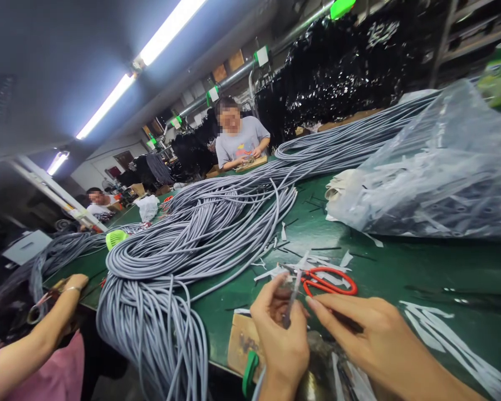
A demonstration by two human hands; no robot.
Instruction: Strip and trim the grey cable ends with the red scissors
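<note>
My left hand (280,334) is closed in a pinch around a thin grey cord end (294,295) that sticks up between its fingers. My right hand (371,337) is right beside it, fingers curled toward the same cord, its fingertips touching it. Just beyond both hands, red-handled scissors (329,282) lie on the green table (401,267) among white paper strips (275,271). A big pile of coiled grey cords (192,234) fills the table to the left.
A clear plastic bag (434,172) of scraps sits at the right. A co-worker's arm in a pink sleeve (45,334) works at the left edge. Two more people sit at the far end. Black bundles (342,61) hang behind.
</note>
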